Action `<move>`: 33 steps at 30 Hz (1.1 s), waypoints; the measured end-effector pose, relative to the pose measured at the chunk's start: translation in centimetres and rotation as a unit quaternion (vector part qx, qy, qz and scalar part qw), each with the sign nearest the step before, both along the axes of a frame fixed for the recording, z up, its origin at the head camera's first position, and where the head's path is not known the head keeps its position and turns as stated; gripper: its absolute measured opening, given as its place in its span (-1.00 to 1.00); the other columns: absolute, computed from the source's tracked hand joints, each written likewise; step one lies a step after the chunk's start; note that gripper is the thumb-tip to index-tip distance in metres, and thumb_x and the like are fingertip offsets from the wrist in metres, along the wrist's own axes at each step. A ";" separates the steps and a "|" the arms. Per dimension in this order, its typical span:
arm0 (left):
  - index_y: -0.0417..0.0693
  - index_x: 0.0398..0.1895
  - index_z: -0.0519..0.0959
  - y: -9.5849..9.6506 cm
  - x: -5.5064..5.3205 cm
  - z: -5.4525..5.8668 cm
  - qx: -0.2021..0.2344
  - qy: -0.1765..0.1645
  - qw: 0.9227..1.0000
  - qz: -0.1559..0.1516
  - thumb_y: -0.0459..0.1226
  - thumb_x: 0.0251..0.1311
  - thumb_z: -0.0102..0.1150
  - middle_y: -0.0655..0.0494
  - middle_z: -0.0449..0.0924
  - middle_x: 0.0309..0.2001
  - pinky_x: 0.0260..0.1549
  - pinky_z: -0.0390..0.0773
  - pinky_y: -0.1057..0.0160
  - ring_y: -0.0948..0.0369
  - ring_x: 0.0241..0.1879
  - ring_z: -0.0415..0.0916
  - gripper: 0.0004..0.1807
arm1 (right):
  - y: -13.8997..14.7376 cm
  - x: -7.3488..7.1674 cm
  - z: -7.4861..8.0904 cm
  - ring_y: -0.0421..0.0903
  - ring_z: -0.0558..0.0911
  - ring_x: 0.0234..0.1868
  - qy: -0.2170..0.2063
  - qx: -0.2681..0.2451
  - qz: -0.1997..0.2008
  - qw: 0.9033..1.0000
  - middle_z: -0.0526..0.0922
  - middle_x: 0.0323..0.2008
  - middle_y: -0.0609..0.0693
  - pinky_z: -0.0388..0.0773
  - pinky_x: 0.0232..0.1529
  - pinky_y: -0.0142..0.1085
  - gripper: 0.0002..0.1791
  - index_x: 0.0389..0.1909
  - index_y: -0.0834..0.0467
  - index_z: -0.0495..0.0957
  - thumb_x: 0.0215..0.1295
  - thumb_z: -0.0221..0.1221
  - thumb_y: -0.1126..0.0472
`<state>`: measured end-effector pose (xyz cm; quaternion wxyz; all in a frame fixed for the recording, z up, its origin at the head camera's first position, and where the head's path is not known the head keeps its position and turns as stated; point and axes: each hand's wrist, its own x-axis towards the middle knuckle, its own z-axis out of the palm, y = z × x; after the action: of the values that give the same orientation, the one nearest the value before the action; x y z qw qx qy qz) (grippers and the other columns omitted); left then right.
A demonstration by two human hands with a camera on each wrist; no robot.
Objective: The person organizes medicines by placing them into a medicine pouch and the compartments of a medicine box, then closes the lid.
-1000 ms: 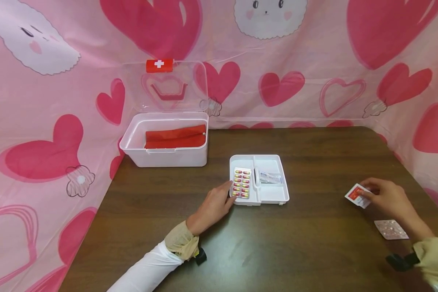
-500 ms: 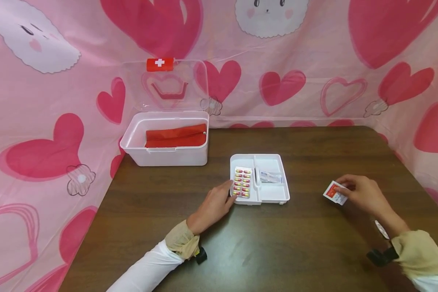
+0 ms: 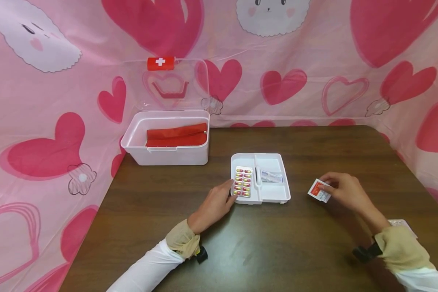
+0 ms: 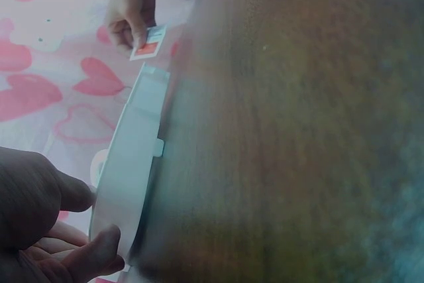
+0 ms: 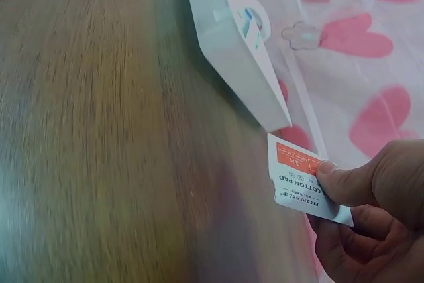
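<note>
My right hand (image 3: pixel 344 190) pinches a small white-and-orange cotton pad packet (image 3: pixel 319 190) between thumb and fingers, over the table right of a white divided tray (image 3: pixel 276 196). In the right wrist view, the printed packet (image 5: pixel 298 180) appears just off the tray's corner. My left hand (image 3: pixel 213 205) holds the tray by its near left edge, thumb and fingers at the wall in the left wrist view. A blister pack of red-and-yellow capsules (image 3: pixel 243 182) lies in the tray's left compartment. Thin white-and-blue packets (image 3: pixel 271 177) lie in a right-hand one.
A white first-aid box (image 3: pixel 168 157) with its clear lid raised stands at the back left, holding a red pouch (image 3: pixel 177 136). Another blister pack (image 3: pixel 402 226) lies on the table, partly hidden behind the right forearm. Heart-printed cloth (image 3: pixel 277 52) hangs behind the table.
My right hand has carried the cotton pad packet leftward, closer to the tray. The left hand has stayed at the tray's edge.
</note>
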<state>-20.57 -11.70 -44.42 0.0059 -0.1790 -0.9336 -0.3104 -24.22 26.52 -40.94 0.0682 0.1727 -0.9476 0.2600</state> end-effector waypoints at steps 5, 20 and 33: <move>-0.28 0.33 0.40 0.0 -0.1 0.0 0.000 -0.001 1.000 0.000 -0.28 0.34 0.20 -0.13 0.58 0.21 0.06 0.62 0.08 0.09 0.12 0.61 -0.47 | -1.1 -0.2 -0.1 -0.47 0.48 -0.43 -0.001 -0.009 0.003 1.000 0.73 -0.44 0.02 0.41 -0.44 -0.41 -0.82 -0.28 0.18 0.69 0.06 0.39 0.38; -0.29 0.32 0.41 -0.2 0.0 -0.1 -0.005 0.002 1.000 -0.001 -0.27 0.34 0.21 -0.13 0.57 0.22 0.10 0.60 0.07 0.09 0.13 0.59 -0.47 | -4.6 -1.0 -0.1 -0.26 0.54 -0.43 -0.020 -0.038 0.022 0.999 0.74 -0.38 0.08 0.45 -0.41 -0.40 -0.82 -0.24 0.23 0.68 0.11 0.35 0.41; -0.29 0.34 0.40 -0.1 -0.1 -0.2 -0.002 0.003 1.000 -0.002 -0.27 0.33 0.22 -0.13 0.55 0.24 0.10 0.60 0.08 0.09 0.15 0.59 -0.45 | -7.6 -1.5 -0.7 -0.25 0.54 -0.42 -0.017 -0.056 0.061 0.996 0.75 -0.41 0.00 0.47 -0.35 -0.40 -0.84 -0.26 0.16 0.69 0.13 0.35 0.38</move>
<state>-20.66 -11.81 -44.65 0.0078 -0.1816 -0.9339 -0.3078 -25.77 18.95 -41.61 0.0454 0.2220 -0.9203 0.3188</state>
